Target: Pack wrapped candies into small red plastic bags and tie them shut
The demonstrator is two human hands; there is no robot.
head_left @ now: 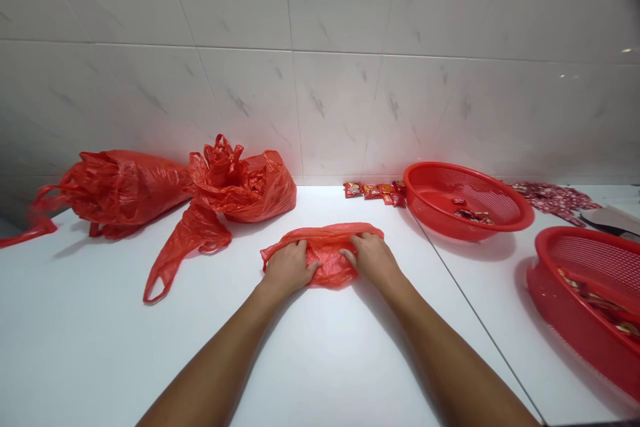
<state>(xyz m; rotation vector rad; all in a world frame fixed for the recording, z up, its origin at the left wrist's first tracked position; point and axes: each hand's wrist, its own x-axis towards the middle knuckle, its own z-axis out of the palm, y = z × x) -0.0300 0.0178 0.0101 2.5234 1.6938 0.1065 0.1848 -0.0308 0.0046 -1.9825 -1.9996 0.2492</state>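
A thin red plastic bag [327,261] lies bunched and folded on the white countertop [75,327], directly in front of me. My left hand [289,268] presses on its near left side, with the fingers curled over the plastic. My right hand [373,259] holds the right side the same way, and its fingers reach the bag's rolled upper edge. Both hands hide part of the bag. To the left, a flattened red bag with a looped handle [190,243] lies closest to my left hand.
Two stuffed red bags [125,187] [245,187] lie at the back left against the tiled wall [250,47]. Several small red packets [373,191] stand behind my hands. Two red mesh baskets [450,227] [565,300] holding packets sit on the right, beyond a counter seam.
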